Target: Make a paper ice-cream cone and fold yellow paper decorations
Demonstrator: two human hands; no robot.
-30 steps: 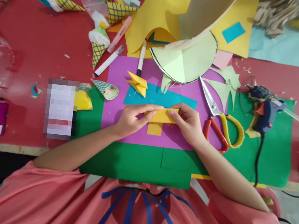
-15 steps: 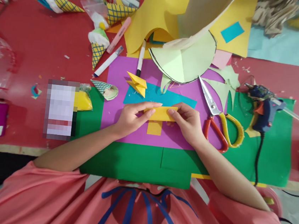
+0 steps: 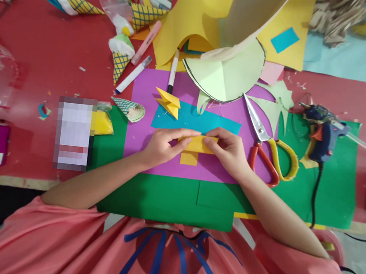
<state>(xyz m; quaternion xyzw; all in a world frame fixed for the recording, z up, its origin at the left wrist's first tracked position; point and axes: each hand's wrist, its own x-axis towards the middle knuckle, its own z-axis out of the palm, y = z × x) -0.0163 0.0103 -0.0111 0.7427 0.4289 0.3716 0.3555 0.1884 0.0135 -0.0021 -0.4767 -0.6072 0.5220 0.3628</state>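
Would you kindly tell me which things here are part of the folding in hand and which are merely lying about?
In hand:
- yellow paper strip, pinched by the left hand and right hand
- small yellow piece just beneath it
- purple sheet underneath

Lying about:
- scissors
- glue gun
- folded yellow shape
- black marker
- paper cones

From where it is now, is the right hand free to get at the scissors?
Probably not at once: the right hand is pinching the yellow folded paper together with the left hand. The scissors lie just beside it, uncovered, handles toward it.
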